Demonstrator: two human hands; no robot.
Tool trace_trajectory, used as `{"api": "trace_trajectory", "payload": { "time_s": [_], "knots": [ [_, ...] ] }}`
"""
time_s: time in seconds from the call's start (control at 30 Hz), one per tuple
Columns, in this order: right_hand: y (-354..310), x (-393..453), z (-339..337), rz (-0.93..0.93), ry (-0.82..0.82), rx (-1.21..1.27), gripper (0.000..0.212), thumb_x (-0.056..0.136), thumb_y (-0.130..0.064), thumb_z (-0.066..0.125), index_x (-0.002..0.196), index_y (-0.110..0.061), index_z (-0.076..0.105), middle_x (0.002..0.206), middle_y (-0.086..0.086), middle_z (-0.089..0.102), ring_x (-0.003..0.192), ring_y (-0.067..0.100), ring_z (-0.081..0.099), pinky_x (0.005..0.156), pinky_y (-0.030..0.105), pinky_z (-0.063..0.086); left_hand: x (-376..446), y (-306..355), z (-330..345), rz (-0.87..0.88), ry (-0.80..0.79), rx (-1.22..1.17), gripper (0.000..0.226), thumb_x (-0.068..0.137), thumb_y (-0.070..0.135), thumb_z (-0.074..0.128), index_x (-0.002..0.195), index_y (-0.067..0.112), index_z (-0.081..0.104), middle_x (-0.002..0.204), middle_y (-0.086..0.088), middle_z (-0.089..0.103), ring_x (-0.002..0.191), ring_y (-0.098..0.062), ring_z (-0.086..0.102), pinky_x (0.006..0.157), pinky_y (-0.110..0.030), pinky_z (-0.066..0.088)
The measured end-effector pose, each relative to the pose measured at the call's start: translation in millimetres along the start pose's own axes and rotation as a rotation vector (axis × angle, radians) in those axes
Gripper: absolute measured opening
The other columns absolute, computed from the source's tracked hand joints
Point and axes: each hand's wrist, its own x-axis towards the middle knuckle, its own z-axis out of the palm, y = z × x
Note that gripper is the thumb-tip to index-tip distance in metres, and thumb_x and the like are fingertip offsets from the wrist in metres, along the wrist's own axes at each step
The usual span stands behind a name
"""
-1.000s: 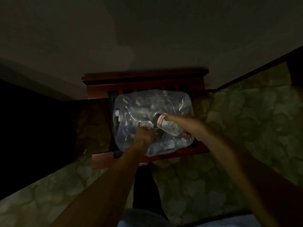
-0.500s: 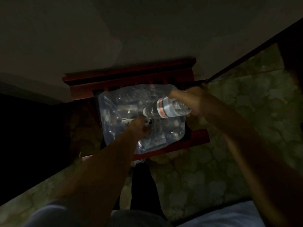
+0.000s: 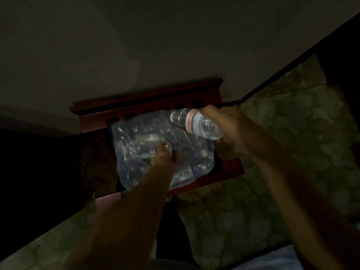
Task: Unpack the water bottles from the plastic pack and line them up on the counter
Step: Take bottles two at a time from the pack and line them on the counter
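**One bottle out, pack on the chair, very dim**

Right hand grips a clear water bottle round its lower half, fingers and thumb curled on it. Bottle is lifted, lying near sideways, cap end pointing left, just over the far-right corner of the plastic pack. White label w/ an orange band shows; print too small to read.

Left hand is down on the pack's top, mid area, fingers bent into the wrap. It looks to pinch the film, but whether it holds film or a bottle underneath can't be told: too dark, wrap glare.

Pack sits on a red-brown wooden chair against the pale wall. Bottles inside read only as glints & blurred shapes thru crumpled plastic; no count possible. Chair's near edge partly hidden by left forearm.

Patterned greenish floor around it. Left side of view nearly black, nothing legible there. Dark trim strip runs diagonally at right. Both forearms cut off by bottom edge; right one blurred.
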Motion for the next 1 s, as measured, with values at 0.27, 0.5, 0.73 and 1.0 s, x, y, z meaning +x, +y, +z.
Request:
{"api": "trace_trajectory", "payload": {
  "time_s": [0.27,0.5,0.73,1.0],
  "knots": [
    [-11.9,-10.2,37.8,0.082,-0.025,0.133,0.035,0.08,-0.052,0.061,0.098,-0.023,0.07,0.084,0.0,0.071,0.068,0.014,0.068,0.047,0.02,0.045,-76.3,12.9,-43.9,0.066,-0.212,0.027,0.057,0.097,0.047,0.053,0.131,0.002,0.06,0.108,-0.017,0.07,0.087,-0.029,0.068,0.06,-0.036,0.057],
    [-35.1,-31.3,69.8,0.085,-0.091,0.12,0.06,0.084,-0.053,0.061,0.118,-0.004,0.063,0.073,0.009,0.061,0.052,0.012,0.054,0.041,0.015,0.04,-134.3,39.2,-97.5,0.216,-0.344,0.131,0.036,0.094,0.041,0.055,0.09,0.009,0.072,0.069,-0.006,0.074,0.054,-0.015,0.07,0.046,-0.022,0.054],
    [-82.6,-63.0,100.4,-0.006,-0.016,0.062,0.055,0.078,-0.065,0.058,0.084,-0.01,0.064,0.031,-0.012,0.051,0.026,-0.002,0.048,0.025,0.009,0.025,-173.4,44.1,-137.4,0.346,-0.289,0.246,0.067,0.061,0.056,0.076,0.107,0.007,0.075,0.106,-0.017,0.076,0.107,-0.035,0.069,0.1,-0.051,0.052],
    [-117.5,-103.6,136.6,-0.062,0.01,0.216,0.051,0.087,-0.055,0.053,0.095,-0.006,0.065,0.053,0.0,0.061,0.048,0.008,0.057,0.05,0.017,0.051,-203.4,83.7,-182.1,0.497,-0.376,0.281,0.073,0.042,0.069,0.08,0.092,0.016,0.082,0.1,-0.011,0.078,0.096,-0.03,0.075,0.096,-0.049,0.055]
  ]
}}
